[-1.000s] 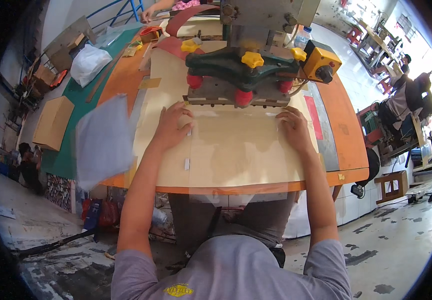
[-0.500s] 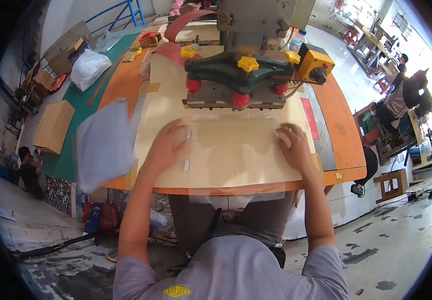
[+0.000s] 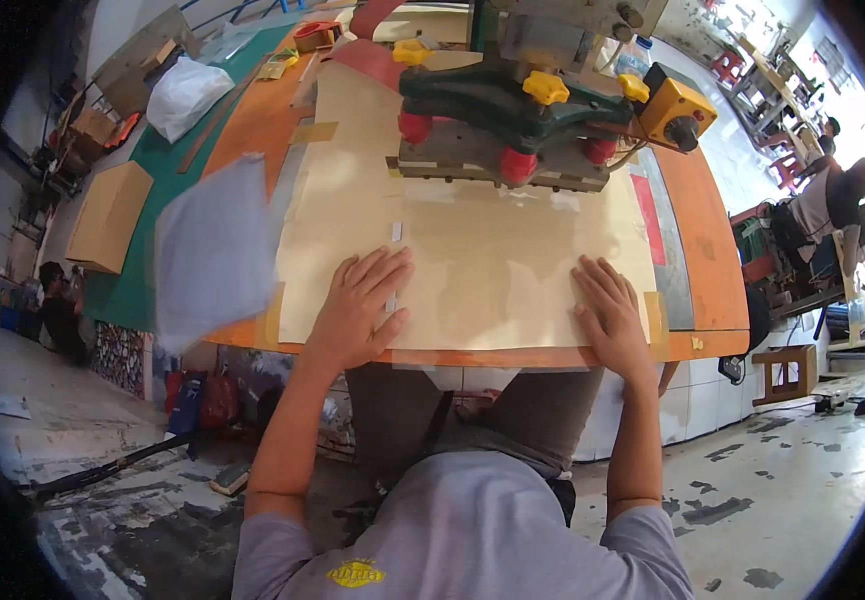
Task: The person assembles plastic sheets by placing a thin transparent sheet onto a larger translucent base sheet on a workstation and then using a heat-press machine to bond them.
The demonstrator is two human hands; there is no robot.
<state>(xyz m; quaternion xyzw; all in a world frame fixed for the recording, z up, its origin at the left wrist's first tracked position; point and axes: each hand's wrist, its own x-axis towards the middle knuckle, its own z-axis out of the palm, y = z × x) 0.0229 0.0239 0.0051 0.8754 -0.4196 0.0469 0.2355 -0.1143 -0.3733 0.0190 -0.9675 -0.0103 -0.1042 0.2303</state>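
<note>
A thin clear film sheet (image 3: 493, 270) appears to lie flat on the cream board (image 3: 338, 180) in front of me; its edges are hard to make out. My left hand (image 3: 363, 305) rests on its left side, fingers stretched out beside small white strips (image 3: 397, 232). On the right side my right hand (image 3: 610, 310) lies flat, palm down, its fingers extended. Just beyond both hands hangs a press head (image 3: 523, 115), dark green with yellow knobs and red cylinders. Neither hand grips anything.
A stack of translucent whitish sheets (image 3: 215, 250) is at the table's left. Behind it are a cardboard box (image 3: 108, 218) and a white plastic bag (image 3: 188, 98) by the green mat (image 3: 143, 290). A yellow control box (image 3: 678, 110) with a black knob juts from the press's right side.
The film's near edge hung over the table's front before; it no longer shows there. Both hands have flattened, and sit nearer the table's front edge. The view has shifted slightly.
</note>
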